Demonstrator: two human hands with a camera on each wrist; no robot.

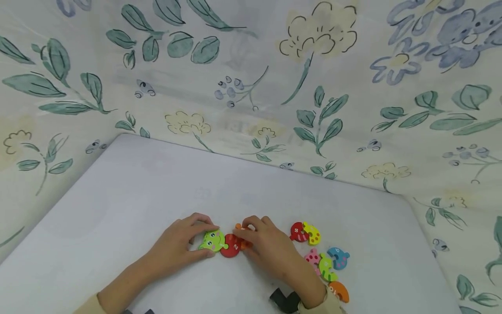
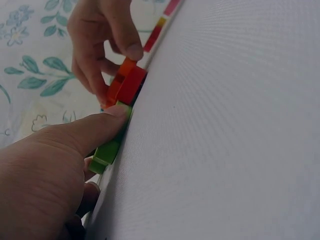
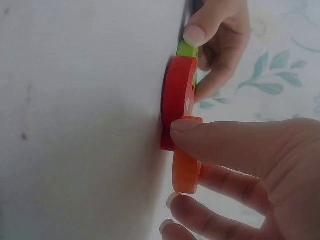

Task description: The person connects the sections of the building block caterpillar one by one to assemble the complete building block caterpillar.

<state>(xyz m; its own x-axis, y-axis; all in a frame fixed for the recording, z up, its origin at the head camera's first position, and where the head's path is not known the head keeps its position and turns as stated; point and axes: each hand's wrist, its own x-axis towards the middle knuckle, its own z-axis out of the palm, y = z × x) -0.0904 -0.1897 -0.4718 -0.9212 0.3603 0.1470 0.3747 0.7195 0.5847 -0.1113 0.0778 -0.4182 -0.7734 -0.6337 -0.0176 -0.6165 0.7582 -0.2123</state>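
Near the middle of the table, my left hand (image 1: 176,240) holds a green puzzle piece with a smiling animal face (image 1: 213,241) between thumb and fingers. Joined to its right side is a red round puzzle piece marked 2 (image 1: 230,247), lying on the table. My right hand (image 1: 272,249) pinches an orange puzzle piece (image 3: 184,175) by its edges, thumb on the near side. In the right wrist view the orange piece sits against the red piece's knob and looks slightly raised over it. My right fingers partly hide the orange piece in the head view.
Right of my right hand lie a red piece (image 1: 299,232) joined to a yellow one (image 1: 312,234), then pink (image 1: 312,257), lime green (image 1: 325,267), blue (image 1: 339,258) and orange (image 1: 339,291) pieces. A black object (image 1: 285,301) lies by the right wrist. Floral cloth (image 1: 243,117) hangs behind the white table (image 1: 137,183).
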